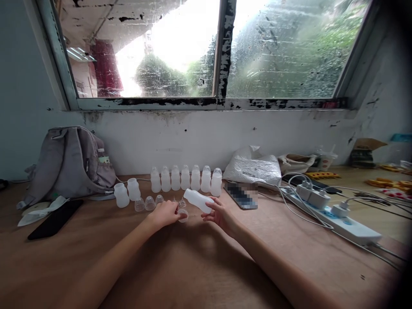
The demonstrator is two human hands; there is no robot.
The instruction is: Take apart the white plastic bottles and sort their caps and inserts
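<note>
Shared workroom, perhaps: worktable [106,266], power strip [354,229], backpack [72,163].

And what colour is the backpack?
The backpack is greyish, as the head view shows.

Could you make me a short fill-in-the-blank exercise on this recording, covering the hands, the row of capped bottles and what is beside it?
1. The left hand pinches a ring, while the right hand holds a tilted white ____.
2. The row of capped bottles counts ____ in all.
3. Two open bottles stand to the ____ of that row.
4. The power strip lies to the ____ of the silver bag.

Missing words: bottle; seven; left; right.
</note>
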